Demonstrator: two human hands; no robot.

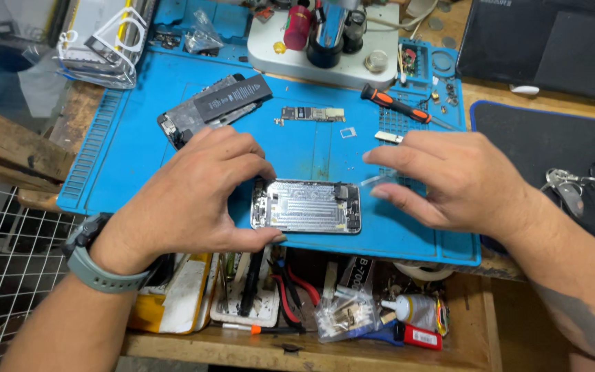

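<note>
On the blue mat (125,151), near its front edge, the opened phone body (306,205) is lying flat with its long axis running left to right, insides facing up. The left hand (194,196) is pinching its left end between thumb and curled fingers, while the right hand (459,179) is hovering half open, a thin clear strip (378,180) at its fingertips. A slip there is risking the phone sliding off the front edge, or the loose circuit board (313,114) and tiny metal frame (348,132) getting knocked away.

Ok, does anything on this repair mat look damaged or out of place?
Nothing looks spilled. The left hand steadies an opened phone body with bare insides. Its circuit board lies loose on the blue mat, and another opened phone sits askew.
</note>
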